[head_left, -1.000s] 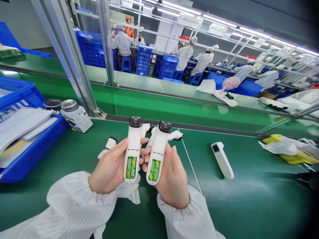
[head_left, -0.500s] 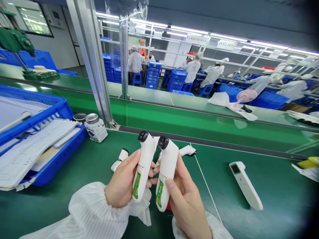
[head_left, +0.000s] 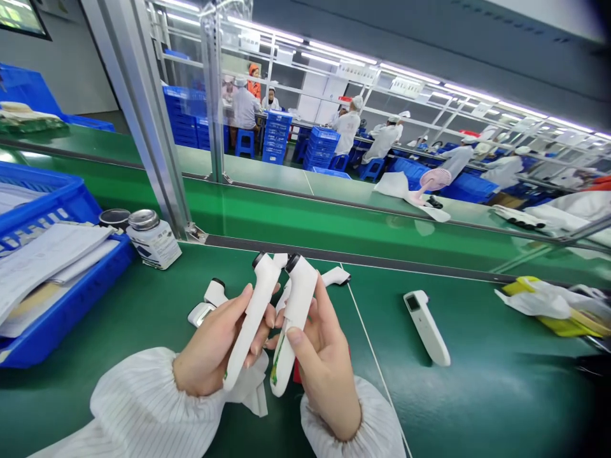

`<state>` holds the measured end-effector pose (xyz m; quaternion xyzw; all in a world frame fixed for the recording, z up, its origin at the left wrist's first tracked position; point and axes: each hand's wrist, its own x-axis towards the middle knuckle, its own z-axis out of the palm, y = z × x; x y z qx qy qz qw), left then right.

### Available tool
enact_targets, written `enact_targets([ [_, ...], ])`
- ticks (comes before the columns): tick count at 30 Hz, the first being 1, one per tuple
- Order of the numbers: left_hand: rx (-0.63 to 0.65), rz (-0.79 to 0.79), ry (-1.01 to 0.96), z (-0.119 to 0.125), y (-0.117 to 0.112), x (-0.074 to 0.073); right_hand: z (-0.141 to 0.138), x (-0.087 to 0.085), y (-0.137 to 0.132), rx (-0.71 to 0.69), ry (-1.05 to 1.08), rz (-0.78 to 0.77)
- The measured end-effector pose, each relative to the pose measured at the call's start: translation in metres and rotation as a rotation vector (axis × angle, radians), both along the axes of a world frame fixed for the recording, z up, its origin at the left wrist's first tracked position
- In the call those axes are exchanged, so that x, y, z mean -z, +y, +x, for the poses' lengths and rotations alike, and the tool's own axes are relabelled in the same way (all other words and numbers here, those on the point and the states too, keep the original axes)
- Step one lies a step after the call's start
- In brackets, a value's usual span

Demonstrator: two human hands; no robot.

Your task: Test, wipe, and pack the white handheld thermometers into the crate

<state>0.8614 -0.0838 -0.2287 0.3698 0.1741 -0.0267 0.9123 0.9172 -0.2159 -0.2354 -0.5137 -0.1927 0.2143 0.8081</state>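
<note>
My left hand [head_left: 214,343] is closed around a white infrared thermometer [head_left: 253,321] with a black tip. In my right hand [head_left: 319,356] is a second white infrared thermometer [head_left: 296,296], its handle showing a green strip where the cover is off. The two are held side by side above the green table, nearly parallel, tips pointing away from me. Behind my hands lie more thermometers, one [head_left: 216,294] at the left and one [head_left: 335,277] at the right. Another thermometer [head_left: 426,327] with a small dark screen rests farther right. A white cloth or tissue [head_left: 252,388] shows under my left hand.
Blue crates [head_left: 107,280] with papers stand at the left, beside a metal-topped bottle [head_left: 153,238]. A metal post [head_left: 138,108] rises behind it. Yellow and white bags [head_left: 554,302] lie at right. A pink fan [head_left: 432,181] and several people in white are beyond.
My view has swung to the right, so the surroundings sit farther left. Both thermometers have turned in my hands, and their green openings show less.
</note>
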Motion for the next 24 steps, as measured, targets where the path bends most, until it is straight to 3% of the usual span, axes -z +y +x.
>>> enact_targets([
  [6,0.007,-0.174,0.053,0.004,0.005,-0.001,0.005,-0.005,0.001,-0.017,0.295,0.012],
  [12,0.021,-0.328,0.059,0.004,0.004,0.001,0.008,-0.004,0.002,-0.042,0.405,0.039],
  [24,-0.049,-0.356,0.110,0.005,-0.001,-0.001,0.009,0.005,0.005,-0.068,0.484,0.046],
])
